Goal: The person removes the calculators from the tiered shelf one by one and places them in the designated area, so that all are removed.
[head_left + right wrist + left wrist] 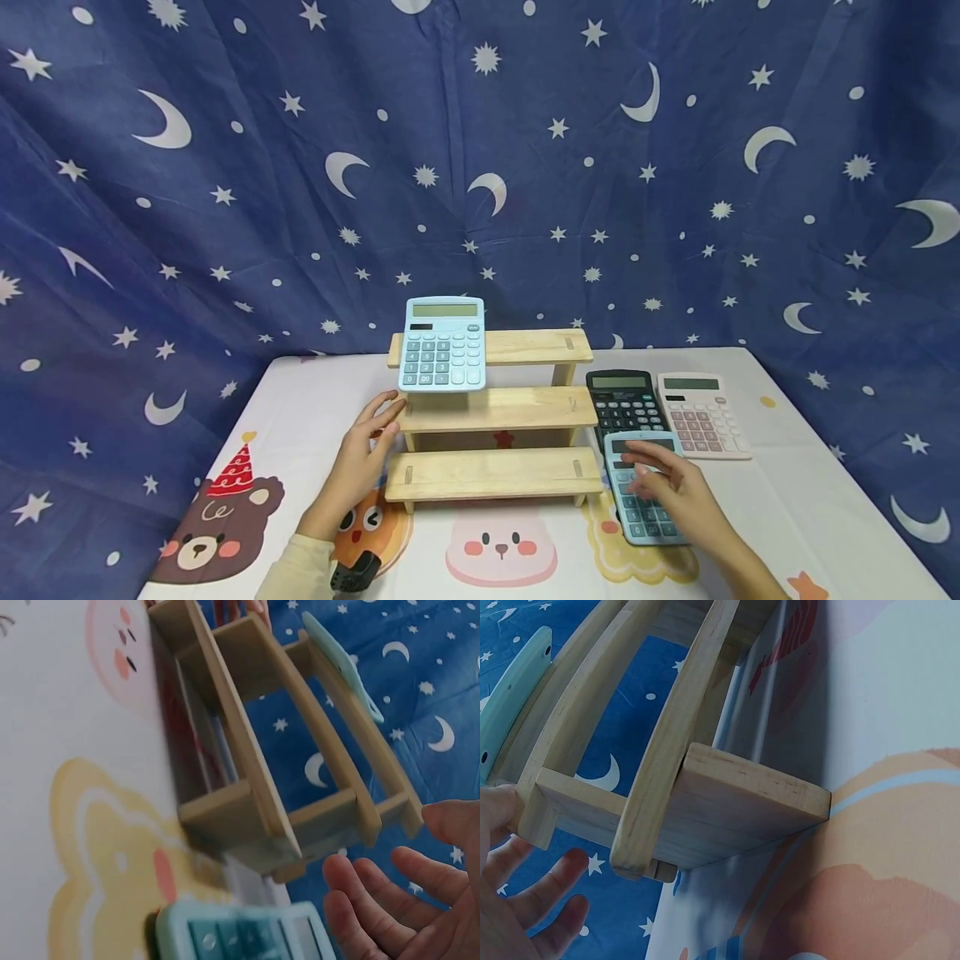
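A three-tier wooden shelf (495,473) stands mid-table. A light blue calculator (442,346) leans on its top tier at the left. Beside the left end of the middle tier is my left hand (358,462). In the left wrist view, that hand (514,907) has its fingers spread, and one appears to touch the shelf's end; nothing is held. Over a second light blue calculator (628,510), right of the shelf, hovers my right hand (678,492), partly covering it. The right wrist view shows this hand (424,915) with loosely bent fingers, apart from the calculator.
A black calculator (618,396) lies behind the second blue one, partly overlapped by it. Next to it on the right is a pale pink calculator (705,417). A white cartoon-print cloth (300,417) covers the table. Behind hangs a blue star-and-moon curtain (525,167).
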The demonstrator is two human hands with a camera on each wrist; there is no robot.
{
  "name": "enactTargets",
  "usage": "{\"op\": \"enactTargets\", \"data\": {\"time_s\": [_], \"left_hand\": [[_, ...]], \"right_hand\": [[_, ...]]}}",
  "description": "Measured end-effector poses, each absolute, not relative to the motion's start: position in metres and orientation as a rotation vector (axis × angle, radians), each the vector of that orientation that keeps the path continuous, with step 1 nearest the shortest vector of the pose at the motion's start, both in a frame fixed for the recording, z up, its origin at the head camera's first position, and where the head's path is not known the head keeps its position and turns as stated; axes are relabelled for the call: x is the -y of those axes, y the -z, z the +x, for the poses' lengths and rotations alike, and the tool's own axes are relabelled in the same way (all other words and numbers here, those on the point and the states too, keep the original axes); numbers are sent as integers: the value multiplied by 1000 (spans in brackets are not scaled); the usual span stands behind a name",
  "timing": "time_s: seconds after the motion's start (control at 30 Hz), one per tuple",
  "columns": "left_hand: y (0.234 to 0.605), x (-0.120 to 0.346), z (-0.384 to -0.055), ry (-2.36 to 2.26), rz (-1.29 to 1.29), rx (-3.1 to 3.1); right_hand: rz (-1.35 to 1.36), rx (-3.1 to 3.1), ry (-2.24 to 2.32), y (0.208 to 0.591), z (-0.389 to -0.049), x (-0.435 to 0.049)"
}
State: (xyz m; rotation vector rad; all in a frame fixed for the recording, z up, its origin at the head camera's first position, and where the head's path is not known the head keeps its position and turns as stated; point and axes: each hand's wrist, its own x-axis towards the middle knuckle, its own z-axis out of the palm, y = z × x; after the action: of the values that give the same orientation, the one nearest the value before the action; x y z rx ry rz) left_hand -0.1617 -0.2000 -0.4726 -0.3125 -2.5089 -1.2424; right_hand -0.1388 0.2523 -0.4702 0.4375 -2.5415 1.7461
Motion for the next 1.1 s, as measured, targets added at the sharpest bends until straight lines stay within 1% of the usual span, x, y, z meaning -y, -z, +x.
{"op": "enactTargets", "data": {"time_s": [0.23,0.47,0.87,1.1], "left_hand": [[472,200,-163,1244,-319,2510],[472,199,-164,1236,-331,2505],[472,200,-162,1237,-316,2515],[472,200,-161,1240,-318,2507]], "right_hand": [[616,2516,-1752,461,-152,-236],[660,2504,-1796,454,-163,-219],[817,2426,-1859,443,-178,-186],[885,2381,-1937,442,-187,-163]]}}
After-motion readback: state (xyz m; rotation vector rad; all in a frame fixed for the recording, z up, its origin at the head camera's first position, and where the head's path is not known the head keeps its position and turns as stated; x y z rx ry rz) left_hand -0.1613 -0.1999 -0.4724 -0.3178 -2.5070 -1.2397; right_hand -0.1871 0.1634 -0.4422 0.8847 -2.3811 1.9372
